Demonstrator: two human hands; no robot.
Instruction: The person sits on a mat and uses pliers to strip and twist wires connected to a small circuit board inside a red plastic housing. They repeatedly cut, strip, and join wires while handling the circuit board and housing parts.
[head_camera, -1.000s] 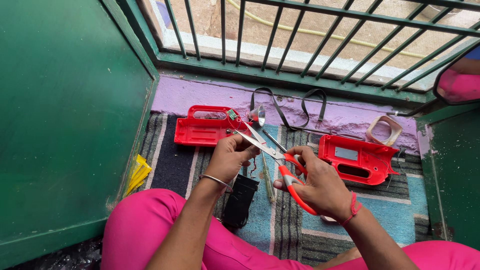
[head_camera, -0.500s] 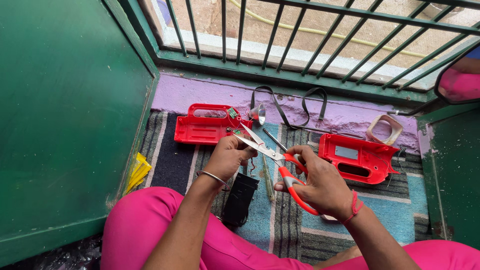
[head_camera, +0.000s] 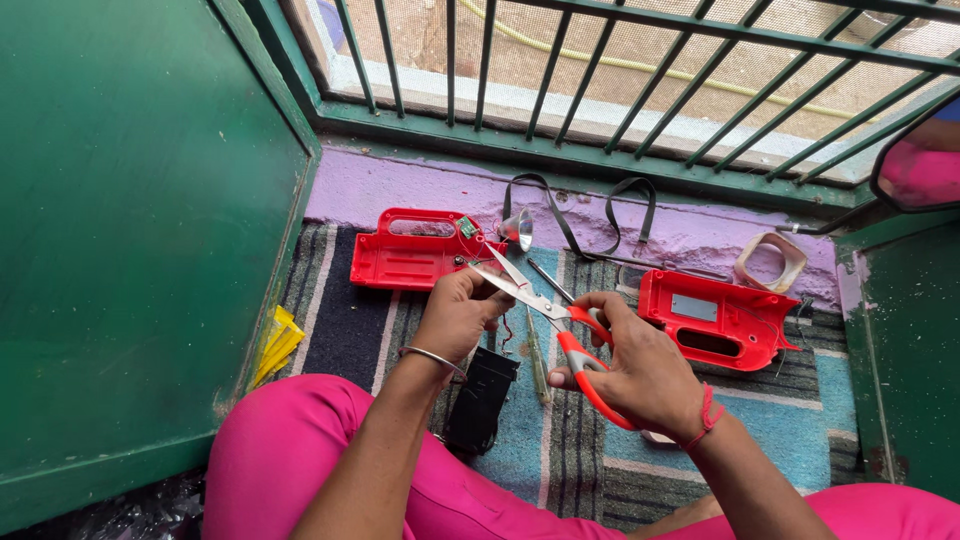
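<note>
The scissors (head_camera: 560, 330), red-handled with bright blades, sit in the right hand (head_camera: 640, 370), its fingers closed through the loops; the blades stand a little apart and their long axis runs up and to the left, tips ending just at the left hand (head_camera: 460, 315). That hand is pinched shut on something small at the blade tips, probably a thin wire, though it is too fine to tell. So the left hand is the nearer to the cutting end, the right to the handles. Below the hands a black battery block (head_camera: 480, 400) and a slim screwdriver (head_camera: 538, 355) lie on the striped mat (head_camera: 340, 330). Beyond them lie two red plastic shells: the left shell (head_camera: 415, 250) holds a small green circuit board (head_camera: 467, 227), with a silver reflector cone (head_camera: 518, 228) touching its right end; the right shell (head_camera: 715, 318) shows a grey panel and a dark slot. A black strap (head_camera: 580, 215) loops on the purple ledge.
</note>
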